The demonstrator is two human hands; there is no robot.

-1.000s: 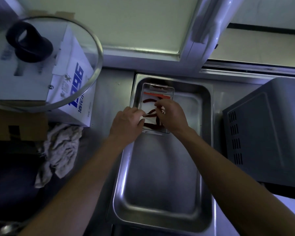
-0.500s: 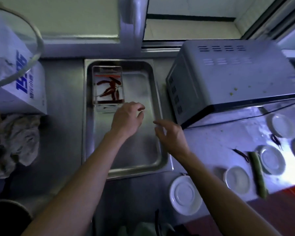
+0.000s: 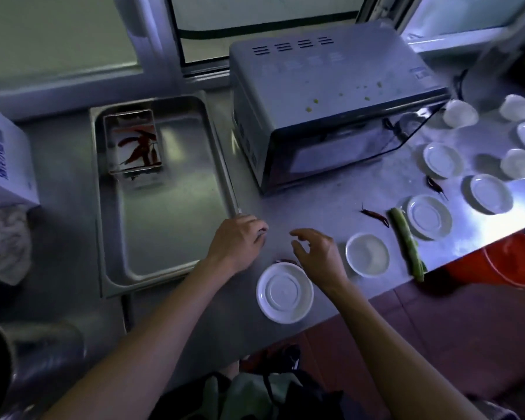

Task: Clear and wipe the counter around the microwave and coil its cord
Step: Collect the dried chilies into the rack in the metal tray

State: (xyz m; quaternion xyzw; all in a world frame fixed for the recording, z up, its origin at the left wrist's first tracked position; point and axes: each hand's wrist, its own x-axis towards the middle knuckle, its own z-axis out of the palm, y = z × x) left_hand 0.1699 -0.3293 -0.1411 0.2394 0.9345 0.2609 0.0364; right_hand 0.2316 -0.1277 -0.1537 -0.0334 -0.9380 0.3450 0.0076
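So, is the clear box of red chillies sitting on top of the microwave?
No, the clear box sits inside the steel tray, left of the microwave.

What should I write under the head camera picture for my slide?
Two bare hands, left and right, hover over a counter of saucers beside a microwave.

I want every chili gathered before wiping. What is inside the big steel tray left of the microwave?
The steel tray holds one small clear container in its far left corner, with red chilies inside. The rest of the tray floor shows bare. Anything beneath that container is hidden.
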